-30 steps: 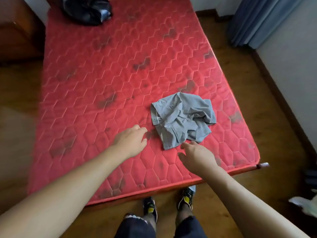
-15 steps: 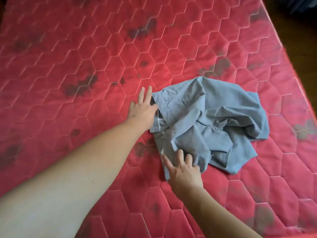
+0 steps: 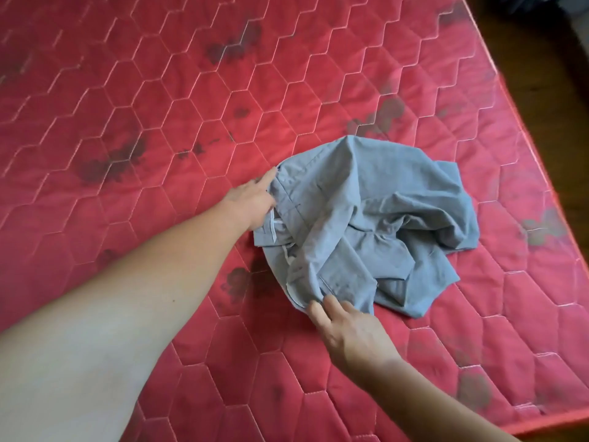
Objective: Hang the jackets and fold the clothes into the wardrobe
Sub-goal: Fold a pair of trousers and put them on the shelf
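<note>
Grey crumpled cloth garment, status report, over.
Left hand at its waistband edge, right hand at near hem, grips unclear. Grey crumpled cloth garment unfolded on red quilted mattress. Nothing blocking either hand.

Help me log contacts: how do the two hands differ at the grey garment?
The left hand meets the grey garment at its left edge, some fingers hidden by cloth; the right hand touches the near hem, fingers showing. The left hand reaches farther up the red mattress than the right. Both touch the garment.

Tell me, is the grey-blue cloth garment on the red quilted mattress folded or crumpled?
Crumpled: the grey-blue cloth garment lies bunched in uneven wrinkles, without neat folds.
</note>
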Available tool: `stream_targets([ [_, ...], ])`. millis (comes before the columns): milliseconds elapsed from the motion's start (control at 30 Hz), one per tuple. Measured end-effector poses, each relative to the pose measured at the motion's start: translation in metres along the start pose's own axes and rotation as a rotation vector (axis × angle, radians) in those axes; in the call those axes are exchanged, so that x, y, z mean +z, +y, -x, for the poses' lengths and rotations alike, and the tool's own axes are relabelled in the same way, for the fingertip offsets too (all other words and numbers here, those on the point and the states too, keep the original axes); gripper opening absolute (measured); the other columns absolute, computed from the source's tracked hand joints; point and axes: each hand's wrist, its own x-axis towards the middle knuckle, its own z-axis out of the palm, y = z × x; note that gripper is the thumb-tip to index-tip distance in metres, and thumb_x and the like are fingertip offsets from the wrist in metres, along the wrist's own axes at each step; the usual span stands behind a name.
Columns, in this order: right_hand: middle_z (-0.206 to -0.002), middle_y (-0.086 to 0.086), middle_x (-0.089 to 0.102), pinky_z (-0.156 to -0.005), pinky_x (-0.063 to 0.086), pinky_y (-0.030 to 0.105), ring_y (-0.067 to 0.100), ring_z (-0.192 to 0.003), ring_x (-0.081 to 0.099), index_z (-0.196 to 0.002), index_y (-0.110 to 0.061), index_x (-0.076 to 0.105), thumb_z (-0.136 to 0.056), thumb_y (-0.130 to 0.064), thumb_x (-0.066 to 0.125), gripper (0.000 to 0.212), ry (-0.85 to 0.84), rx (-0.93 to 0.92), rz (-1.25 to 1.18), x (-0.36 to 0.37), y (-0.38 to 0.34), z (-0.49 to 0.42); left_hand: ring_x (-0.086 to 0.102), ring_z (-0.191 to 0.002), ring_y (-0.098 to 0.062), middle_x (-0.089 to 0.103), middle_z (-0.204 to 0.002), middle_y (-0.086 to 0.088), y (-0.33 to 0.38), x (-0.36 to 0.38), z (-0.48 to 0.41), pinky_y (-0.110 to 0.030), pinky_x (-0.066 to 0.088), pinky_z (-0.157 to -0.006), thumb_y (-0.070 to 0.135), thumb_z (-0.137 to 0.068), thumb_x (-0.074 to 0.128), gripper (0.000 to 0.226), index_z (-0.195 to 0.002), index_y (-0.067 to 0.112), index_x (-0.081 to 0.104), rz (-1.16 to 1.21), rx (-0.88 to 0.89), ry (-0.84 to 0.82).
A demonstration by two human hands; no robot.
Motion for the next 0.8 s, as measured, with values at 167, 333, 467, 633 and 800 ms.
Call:
stream_targets([
  [167,-0.102,0.005,0.050,-0.035,0.042,0.033,0.026,-0.068,0.055,-0.120,-0.031,0.054,-0.082,-0.015,0.068,0.044,-0.140,-0.117,0.048,-0.030,0.016,0.024,0.052,-0.125,-0.025,0.039,-0.146,0.004,0.009,0.014,0.006,-0.042,0.045,-0.096,0.006,-0.091,0.058,0.059,-0.145,0.023,0.045,-0.174,0.070,0.175],
  [333,-0.098,0.006,0.045,-0.033,0.033,0.030,0.029,-0.067,0.055,-0.119,-0.022,0.056,-0.075,-0.008,0.069,0.048,-0.117,0.028,0.057,-0.073,0.027,0.056,0.050,-0.114,-0.027,0.061,-0.113,-0.001,0.016,-0.008,0.045,-0.040,0.039,-0.093,0.004,-0.086,0.066,0.027,-0.110,0.016,0.067,-0.081,0.025,0.417],
  [467,-0.101,0.004,0.043,-0.033,0.038,0.033,0.027,-0.071,0.055,-0.122,-0.028,0.054,-0.078,-0.007,0.069,0.051,-0.155,0.128,0.080,-0.126,0.029,0.084,0.058,-0.086,-0.035,0.052,-0.091,-0.007,0.014,-0.042,0.115,-0.047,0.051,-0.071,-0.002,-0.085,0.057,0.015,-0.090,0.012,0.055,0.207,0.091,0.436],
  [633,-0.099,0.010,0.054,-0.037,0.044,0.036,0.034,-0.070,0.062,-0.110,-0.027,0.055,-0.081,-0.017,0.050,0.032,-0.181,0.156,0.166,-0.232,0.009,0.095,0.054,-0.081,-0.025,0.045,-0.093,0.008,0.001,-0.102,0.222,-0.041,0.048,-0.069,0.023,-0.095,0.045,0.008,-0.093,0.029,0.050,0.358,0.168,0.307],
  [800,-0.095,0.004,0.055,-0.035,0.048,0.037,0.028,-0.067,0.060,-0.108,-0.028,0.053,-0.060,-0.009,0.083,0.060,-0.055,0.163,0.295,-0.340,-0.002,0.102,0.060,-0.081,-0.014,0.047,-0.140,0.018,-0.022,-0.194,0.335,-0.035,0.049,-0.069,0.011,-0.085,0.053,0.028,-0.076,0.037,0.059,0.183,0.255,0.248],
])
